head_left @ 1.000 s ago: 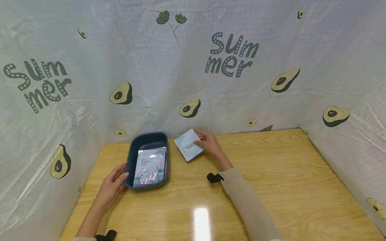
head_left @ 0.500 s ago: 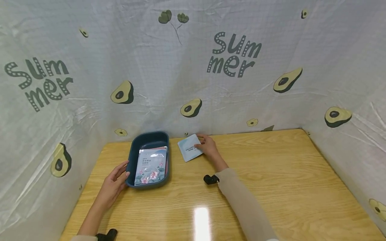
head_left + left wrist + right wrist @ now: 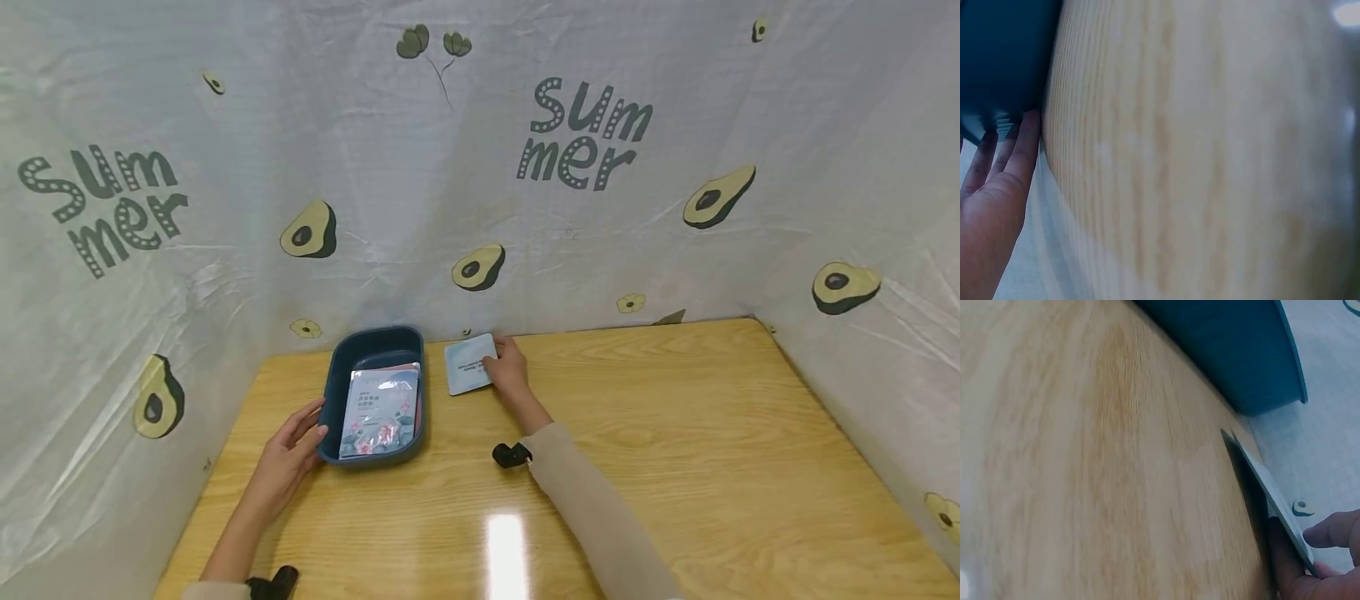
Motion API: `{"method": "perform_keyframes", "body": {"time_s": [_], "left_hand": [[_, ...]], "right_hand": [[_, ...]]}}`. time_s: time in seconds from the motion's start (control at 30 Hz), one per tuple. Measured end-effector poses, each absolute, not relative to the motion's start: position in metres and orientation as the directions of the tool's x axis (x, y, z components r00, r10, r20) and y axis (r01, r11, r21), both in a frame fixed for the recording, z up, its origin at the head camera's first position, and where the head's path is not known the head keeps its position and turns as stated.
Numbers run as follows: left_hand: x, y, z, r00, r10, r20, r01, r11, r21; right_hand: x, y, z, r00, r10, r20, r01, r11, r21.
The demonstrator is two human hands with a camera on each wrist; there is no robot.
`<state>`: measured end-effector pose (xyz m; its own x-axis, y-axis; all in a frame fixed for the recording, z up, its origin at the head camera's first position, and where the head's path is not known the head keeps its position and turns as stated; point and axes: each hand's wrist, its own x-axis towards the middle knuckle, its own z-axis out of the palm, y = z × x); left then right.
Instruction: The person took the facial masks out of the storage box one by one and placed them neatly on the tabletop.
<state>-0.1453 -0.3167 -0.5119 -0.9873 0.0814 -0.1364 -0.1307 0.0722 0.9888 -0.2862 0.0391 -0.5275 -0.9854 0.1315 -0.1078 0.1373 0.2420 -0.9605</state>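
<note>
My right hand point(image 3: 510, 369) pinches a light blue square sachet point(image 3: 468, 364) with small dark print, thumb on top and fingers beneath. In the right wrist view the sachet point(image 3: 1272, 490) shows edge-on, tilted, with one edge close to the wooden surface. My left hand point(image 3: 283, 463) touches the left side of a dark blue plastic bin point(image 3: 335, 385). From the left wrist, its fingers point(image 3: 1024, 147) appear straight against the bin's outer wall. Inside the bin lies a flat packet point(image 3: 379, 412) with printed pink lotus flowers, over a pinkish one that shows only at its edge.
A wooden table point(image 3: 660, 425) carries the bin, which stands near its back edge. A pale sheet point(image 3: 390, 175) printed with avocados and lettering hangs behind and at both sides. Light glares off the tabletop at the front middle.
The sachet has turned and sits lower and flatter, close to the table right of the bin. My right forearm has shifted left. My left hand stays at the bin.
</note>
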Motion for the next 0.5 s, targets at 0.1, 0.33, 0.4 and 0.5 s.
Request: {"method": "perform_keyframes", "body": {"time_s": [0.1,0.33,0.4,0.5], "left_hand": [[-0.148,-0.314,-0.514,-0.986,0.085,-0.142,-0.136,0.07,0.988],[-0.146,-0.317,-0.514,-0.989,0.077,-0.126,-0.12,0.075,0.99],[-0.146,-0.318,-0.514,-0.989,0.083,-0.122,-0.116,0.075,0.99],[-0.146,-0.318,-0.513,-0.989,0.088,-0.123,-0.116,0.074,0.99]], "right_hand": [[-0.284,0.04,-0.528,-0.98,0.157,-0.121,0.153,0.212,-0.965],[-0.28,0.042,-0.521,-0.983,0.116,-0.14,0.162,0.218,-0.962],[-0.279,0.042,-0.517,-0.984,0.098,-0.148,0.168,0.249,-0.954],[-0.278,0.043,-0.512,-0.983,0.061,-0.173,0.184,0.31,-0.933]]}}
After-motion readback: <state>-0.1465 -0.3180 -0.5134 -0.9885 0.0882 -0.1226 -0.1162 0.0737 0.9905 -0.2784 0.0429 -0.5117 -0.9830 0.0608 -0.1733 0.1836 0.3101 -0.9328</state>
